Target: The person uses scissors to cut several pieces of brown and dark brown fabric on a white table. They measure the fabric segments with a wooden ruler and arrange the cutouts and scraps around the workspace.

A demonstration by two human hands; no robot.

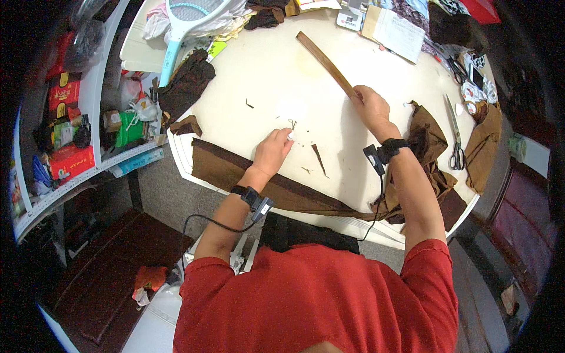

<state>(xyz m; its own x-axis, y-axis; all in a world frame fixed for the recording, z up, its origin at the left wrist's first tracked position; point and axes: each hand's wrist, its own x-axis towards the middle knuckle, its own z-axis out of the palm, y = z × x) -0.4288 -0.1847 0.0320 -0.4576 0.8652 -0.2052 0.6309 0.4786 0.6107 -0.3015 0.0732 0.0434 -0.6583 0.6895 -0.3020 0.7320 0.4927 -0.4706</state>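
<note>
My right hand (373, 110) grips the near end of a flat wooden ruler or strip (325, 64), which slants away to the upper left over the pale tabletop. Between the fingertips of my left hand (273, 150) is a small white piece (290, 135), too small to name surely. A long brown cloth (273, 185) lies along the table's near edge, beneath my left wrist. Small dark scraps, one a narrow pointed sliver of cloth (318, 159), are scattered between my hands. Crumpled brown fabric (426, 132) lies beside and under my right forearm.
Large scissors (454, 137) rest at the right, beside more brown cloth (483, 148). An open notebook (395, 33) with handwriting sits at the back. To the left are a racket-shaped swatter (174, 48), dark cloth (187, 84) and shelves (99, 101) of packages. Cables hang from both wristbands.
</note>
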